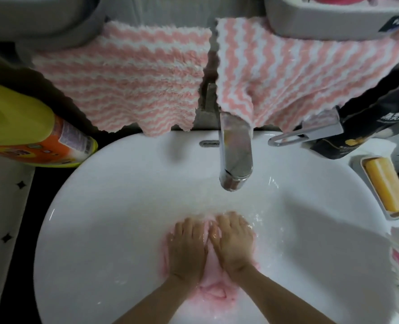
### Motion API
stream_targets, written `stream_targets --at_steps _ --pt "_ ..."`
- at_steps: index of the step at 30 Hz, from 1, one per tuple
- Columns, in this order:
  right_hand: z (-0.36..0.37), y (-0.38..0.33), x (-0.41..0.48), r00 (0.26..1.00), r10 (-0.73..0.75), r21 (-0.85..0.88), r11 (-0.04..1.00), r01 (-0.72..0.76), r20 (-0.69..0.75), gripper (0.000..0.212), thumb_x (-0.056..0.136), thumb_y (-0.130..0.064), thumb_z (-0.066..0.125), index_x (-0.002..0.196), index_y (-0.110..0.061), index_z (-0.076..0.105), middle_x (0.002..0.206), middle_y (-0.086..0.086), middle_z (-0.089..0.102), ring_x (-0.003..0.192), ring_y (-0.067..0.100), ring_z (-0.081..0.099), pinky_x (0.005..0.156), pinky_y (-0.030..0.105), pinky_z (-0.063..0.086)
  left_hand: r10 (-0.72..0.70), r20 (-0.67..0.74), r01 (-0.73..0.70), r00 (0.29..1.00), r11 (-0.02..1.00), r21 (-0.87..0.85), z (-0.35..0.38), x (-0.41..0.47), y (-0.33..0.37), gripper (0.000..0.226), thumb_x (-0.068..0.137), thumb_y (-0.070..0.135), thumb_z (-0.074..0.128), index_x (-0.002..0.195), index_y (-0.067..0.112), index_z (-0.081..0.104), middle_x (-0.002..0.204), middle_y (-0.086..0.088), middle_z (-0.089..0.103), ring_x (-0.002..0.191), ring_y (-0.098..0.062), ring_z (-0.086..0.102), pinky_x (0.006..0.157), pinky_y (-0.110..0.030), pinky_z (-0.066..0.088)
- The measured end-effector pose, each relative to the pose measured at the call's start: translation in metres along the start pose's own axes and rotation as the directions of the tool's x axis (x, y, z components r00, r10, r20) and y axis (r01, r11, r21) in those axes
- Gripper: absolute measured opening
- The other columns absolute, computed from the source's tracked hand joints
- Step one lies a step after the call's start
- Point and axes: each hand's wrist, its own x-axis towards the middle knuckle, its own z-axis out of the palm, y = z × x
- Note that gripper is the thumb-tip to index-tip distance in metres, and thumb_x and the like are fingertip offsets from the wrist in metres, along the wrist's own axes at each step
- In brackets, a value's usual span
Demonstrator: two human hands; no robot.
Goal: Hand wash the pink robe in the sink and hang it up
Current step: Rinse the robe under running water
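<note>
A small pink robe [213,292] lies bunched and wet at the bottom of the white sink [105,206]. Side by side, my left hand [186,247] and my right hand [234,242] press down on top of it, fingers curled into the fabric and pointing away from me. Most of the robe is hidden under my hands; pink edges show around them and between my wrists. The water around it looks cloudy. The chrome tap [234,155] reaches over the basin just beyond my fingers; I cannot tell whether water runs from it.
Two pink-and-white striped towels [128,73] [294,71] hang behind the sink. A yellow-capped detergent bottle [23,127] lies at the left rim. At the right stand a soap bar [386,185] in a dish, a dark pouch [371,122] and a tap lever [310,133].
</note>
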Motion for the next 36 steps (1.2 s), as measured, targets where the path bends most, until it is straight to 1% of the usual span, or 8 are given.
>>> stream_targets --at_steps 5,9,16,19,22,26,30,36 --pt "0.005 -0.001 0.026 0.999 0.024 -0.011 1.0 -0.025 -0.034 0.033 0.083 -0.037 0.041 0.061 -0.02 0.059 0.055 0.0 0.057 0.049 0.023 0.056 0.047 0.023 0.043 -0.024 -0.013 0.023 1.0 0.998 -0.062 0.008 0.024 0.0 0.012 0.086 0.031 0.052 0.081 0.021 0.056 0.073 -0.001 0.055 0.067 -0.022 0.051 0.062 -0.034 0.039" --pt "0.007 -0.006 0.041 0.998 0.065 0.023 0.998 -0.064 -0.027 0.038 0.085 -0.033 0.041 0.054 -0.022 0.059 0.044 0.0 0.054 0.039 0.021 0.052 0.041 0.023 0.041 -0.079 0.126 0.092 0.989 0.991 -0.096 0.003 0.038 0.001 0.016 0.081 0.03 0.06 0.069 0.02 0.056 0.062 0.0 0.055 0.061 -0.022 0.055 0.06 -0.032 0.036" --pt "-0.01 0.006 0.026 0.957 0.045 0.154 0.984 -0.092 0.285 0.054 0.086 -0.056 0.023 0.079 -0.023 0.065 0.08 -0.001 0.062 0.081 0.024 0.059 0.069 0.033 0.046 0.051 0.416 0.041 0.908 0.977 -0.21 -0.035 0.033 -0.006 0.057 0.079 0.051 0.022 0.115 0.025 0.058 0.11 0.002 0.06 0.105 -0.022 0.055 0.084 -0.034 0.045" --pt "-0.022 0.011 0.009 0.932 -0.04 0.152 0.988 -0.016 0.36 0.063 0.085 -0.061 0.015 0.106 -0.035 0.067 0.096 -0.004 0.062 0.096 0.019 0.055 0.081 0.032 0.043 0.044 0.559 0.096 0.828 0.971 -0.219 -0.047 0.023 -0.004 0.043 0.092 0.047 0.035 0.13 0.033 0.045 0.123 0.004 0.053 0.119 -0.019 0.048 0.095 -0.03 0.038" --pt "-0.027 0.013 -0.012 0.936 -0.021 0.126 0.992 -0.025 0.351 0.05 0.087 -0.056 0.027 0.099 -0.033 0.07 0.084 -0.002 0.062 0.081 0.022 0.06 0.068 0.032 0.047 0.043 0.623 0.096 0.781 0.978 -0.187 -0.048 0.007 0.004 0.04 0.092 0.045 0.039 0.131 0.035 0.041 0.123 0.003 0.058 0.116 -0.021 0.054 0.094 -0.03 0.041" --pt "-0.033 0.015 -0.025 0.947 0.018 0.104 0.993 -0.054 0.321 0.04 0.085 -0.051 0.033 0.092 -0.033 0.069 0.077 -0.003 0.059 0.07 0.022 0.061 0.062 0.032 0.05 0.037 0.658 0.056 0.752 0.991 -0.12 -0.052 0.016 0.014 0.046 0.091 0.04 0.042 0.134 0.026 0.035 0.125 -0.003 0.058 0.116 -0.028 0.055 0.094 -0.033 0.042" --pt "-0.045 0.017 -0.022 0.876 0.052 0.155 0.978 -0.143 0.479 0.082 0.073 -0.07 0.004 0.121 -0.033 0.06 0.109 -0.002 0.057 0.104 0.021 0.052 0.089 0.029 0.037 0.074 0.607 0.063 0.792 0.977 -0.202 -0.055 0.014 0.012 0.054 0.09 0.043 0.045 0.138 0.028 0.027 0.121 -0.001 0.061 0.11 -0.027 0.059 0.089 -0.034 0.044" --pt "-0.068 0.021 -0.036 0.835 -0.047 0.155 0.987 -0.046 0.548 0.085 0.074 -0.083 0.0 0.127 -0.042 0.053 0.129 -0.016 0.051 0.123 0.013 0.042 0.109 0.04 0.023 0.112 0.438 -0.056 0.892 0.989 -0.139 -0.066 -0.029 -0.003 0.048 0.074 0.056 0.03 0.103 0.032 0.059 0.099 0.01 0.061 0.094 -0.02 0.058 0.076 -0.04 0.047"
